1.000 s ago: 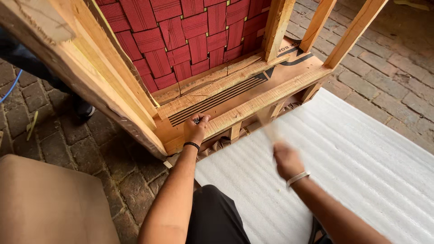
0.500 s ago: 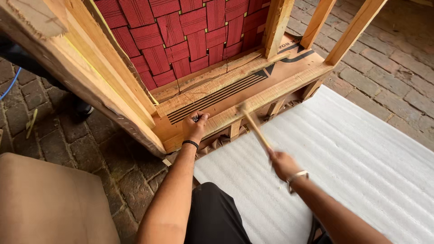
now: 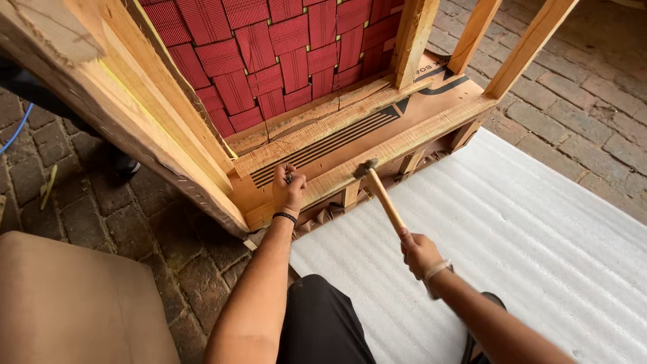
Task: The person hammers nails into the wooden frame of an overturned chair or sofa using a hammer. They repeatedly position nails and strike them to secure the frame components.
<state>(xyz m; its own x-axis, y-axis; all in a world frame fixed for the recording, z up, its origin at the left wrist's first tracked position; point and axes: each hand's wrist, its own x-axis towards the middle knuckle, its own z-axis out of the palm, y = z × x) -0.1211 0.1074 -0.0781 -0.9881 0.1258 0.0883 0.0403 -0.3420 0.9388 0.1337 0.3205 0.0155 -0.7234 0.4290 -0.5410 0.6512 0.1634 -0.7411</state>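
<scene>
A wooden furniture frame [image 3: 168, 128] lies on its side, with woven red webbing [image 3: 283, 47] across it and brown cardboard [image 3: 431, 101] behind a rail. My left hand [image 3: 288, 191] rests on the lower wooden rail [image 3: 404, 141], fingers pinched on a small dark object, likely a tack. My right hand [image 3: 419, 253] grips the wooden handle of a hammer [image 3: 381, 189]. The hammer's metal head is down against the rail, a short way right of my left hand.
A white ribbed foam sheet [image 3: 512, 243] covers the ground under the frame's right side. Brick paving [image 3: 579, 74] surrounds it. A tan cushion [image 3: 74, 303] sits at lower left. Someone's dark shoe [image 3: 125, 165] and a blue cable [image 3: 17, 131] lie at far left.
My right hand has swung the hammer forward and down, from raised and blurred to its head meeting the rail. My left hand stays on the rail.
</scene>
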